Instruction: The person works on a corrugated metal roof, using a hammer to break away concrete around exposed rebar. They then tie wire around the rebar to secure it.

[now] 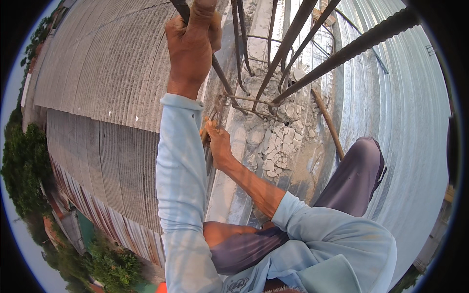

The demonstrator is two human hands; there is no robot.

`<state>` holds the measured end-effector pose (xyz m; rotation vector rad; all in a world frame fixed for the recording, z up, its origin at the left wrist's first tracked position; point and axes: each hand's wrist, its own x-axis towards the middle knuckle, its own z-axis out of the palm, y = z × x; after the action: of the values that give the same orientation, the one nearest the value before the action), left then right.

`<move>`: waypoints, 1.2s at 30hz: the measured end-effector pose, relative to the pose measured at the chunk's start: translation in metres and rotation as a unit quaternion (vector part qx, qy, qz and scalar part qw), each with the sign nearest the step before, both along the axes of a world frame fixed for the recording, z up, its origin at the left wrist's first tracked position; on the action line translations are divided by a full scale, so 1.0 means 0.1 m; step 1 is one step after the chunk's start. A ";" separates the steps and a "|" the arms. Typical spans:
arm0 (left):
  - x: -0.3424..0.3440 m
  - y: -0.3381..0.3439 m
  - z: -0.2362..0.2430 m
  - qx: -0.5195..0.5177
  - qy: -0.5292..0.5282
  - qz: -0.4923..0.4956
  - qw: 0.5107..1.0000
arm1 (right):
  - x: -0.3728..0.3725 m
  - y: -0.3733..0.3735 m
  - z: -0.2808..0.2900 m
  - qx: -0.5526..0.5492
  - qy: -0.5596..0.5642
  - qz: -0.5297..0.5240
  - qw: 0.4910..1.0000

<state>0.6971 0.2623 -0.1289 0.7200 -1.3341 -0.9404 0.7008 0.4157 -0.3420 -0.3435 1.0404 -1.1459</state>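
Observation:
My left hand (191, 53) is closed around an upright ribbed steel bar (223, 75), high up near the top edge of the view. Lower down, my right hand (221, 146) is closed beside the foot of that bar. Its fingers pinch something brownish that I cannot make out, next to thin rusty metal pieces (218, 108). Just right of it, a bent steel tie (251, 99) runs across the feet of several bars. A thick ribbed bar (349, 54) slants up to the right. The bars rise from broken concrete (283, 146).
A wooden stick (328, 124) lies right of the rubble, near my bent knee (354, 176). Shiny corrugated metal sheeting (410, 117) spreads to the right. Grey corrugated roofing (105, 63) slopes away on the left, with trees (27, 166) beyond and below its edge.

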 end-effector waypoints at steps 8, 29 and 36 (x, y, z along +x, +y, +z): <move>0.14 -0.06 0.00 0.040 0.026 -0.093 0.995 | -0.73 -0.06 0.04 -0.046 -0.017 0.171 0.984; 0.60 0.69 -1.53 0.380 -0.527 -0.046 0.759 | -0.23 -0.04 -0.42 -0.063 0.068 0.156 0.983; 0.93 0.58 -1.78 0.548 -0.121 -0.271 0.782 | -0.65 -0.12 0.14 -0.052 0.045 0.371 0.926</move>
<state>0.7900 0.3207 -0.3065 1.3942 -1.1333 -2.2339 0.6361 0.4038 -0.3280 -0.8025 0.8127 -0.4979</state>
